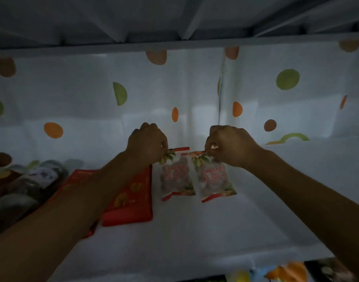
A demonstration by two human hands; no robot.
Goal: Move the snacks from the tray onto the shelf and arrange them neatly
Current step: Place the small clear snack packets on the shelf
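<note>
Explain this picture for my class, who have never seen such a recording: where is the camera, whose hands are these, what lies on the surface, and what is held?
There is no machine here: a person wears one camera on the head, looking forward and down, so you see their own two bare arms. The left hand pinches the top edge of the left clear red-edged snack packet; the right hand pinches the top of the right clear red-edged snack packet. Both packets stand side by side, apparently on the white shelf. To their left lie a flat red packet and dark rounded containers. Behind hangs a white cloth with coloured spots. At the bottom edge, blurred bright packets show.
</note>
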